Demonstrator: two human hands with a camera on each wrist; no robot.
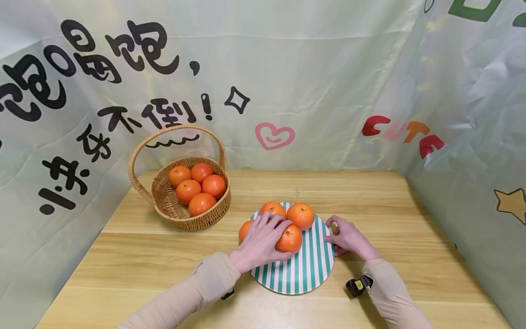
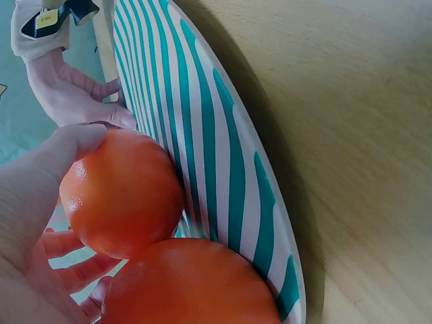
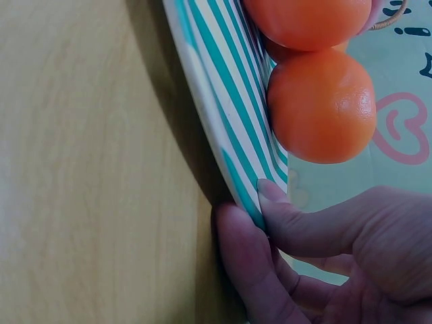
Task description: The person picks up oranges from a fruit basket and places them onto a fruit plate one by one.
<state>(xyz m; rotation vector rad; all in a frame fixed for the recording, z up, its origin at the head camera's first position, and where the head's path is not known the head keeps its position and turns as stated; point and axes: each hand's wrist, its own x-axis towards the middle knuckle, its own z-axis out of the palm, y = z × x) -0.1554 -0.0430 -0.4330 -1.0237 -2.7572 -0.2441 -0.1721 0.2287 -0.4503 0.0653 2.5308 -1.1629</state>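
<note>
A round plate with teal and white stripes (image 1: pixel 308 272) lies on the table, with several oranges on it. My left hand (image 1: pixel 260 244) reaches over the plate and grips the orange nearest me (image 1: pixel 290 240); in the left wrist view, the thumb lies on one side of that orange (image 2: pixel 128 196) and the fingers curl round the other. Behind it are two more oranges, one at right (image 1: pixel 302 215) and one at left (image 1: pixel 273 209). Another orange (image 1: pixel 244 230) is partly hidden by the left hand. At the plate's right rim, my right hand (image 3: pixel 317 250) pinches the edge between thumb and forefinger.
A wicker basket (image 1: pixel 223 208) with a tall handle stands at the back left, holding several orange-red fruits (image 1: pixel 202 204). The wooden table (image 1: pixel 164 269) meets a printed cloth (image 1: pixel 320 91) at the back and sides. Each wrist carries a small camera (image 1: pixel 356 286).
</note>
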